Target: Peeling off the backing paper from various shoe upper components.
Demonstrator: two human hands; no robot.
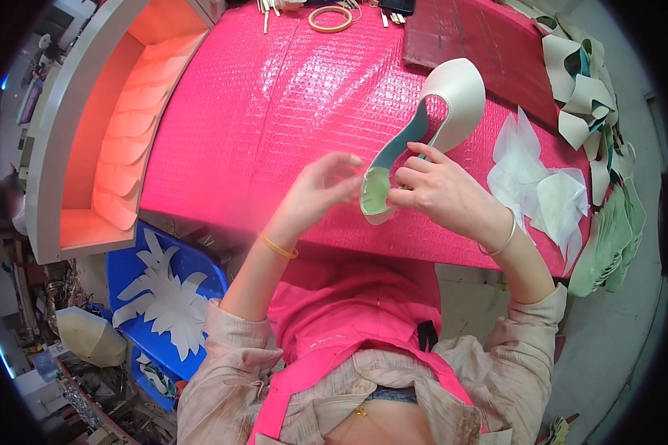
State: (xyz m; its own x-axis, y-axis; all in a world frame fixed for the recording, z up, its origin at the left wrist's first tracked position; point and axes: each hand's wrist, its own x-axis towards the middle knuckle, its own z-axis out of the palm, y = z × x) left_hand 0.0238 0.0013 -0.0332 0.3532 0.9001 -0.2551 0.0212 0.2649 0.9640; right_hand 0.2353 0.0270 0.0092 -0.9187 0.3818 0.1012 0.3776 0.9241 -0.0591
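A white shoe upper (459, 93) with a teal lining stands above the near part of the pink table, its pale green heel lining (376, 189) turned toward me. My right hand (439, 185) is closed on the upper's side near the heel, fingers bent and thumb reaching to the green lining. On the other side, my left hand (325, 182) is beside the heel edge. Its fingers are curved and apart, slightly blurred, with the tips close to the rim; whether they touch it is hard to see.
A lit box (74, 148) with overlapping pieces inside stands at left. White cut pieces (167, 297) lie on a blue chair (126, 259). White sheets (527, 163), a dark red pad (482, 59), stacked uppers (583, 89) and green pieces (608, 245) are at right. A tape roll (330, 20) lies at the back.
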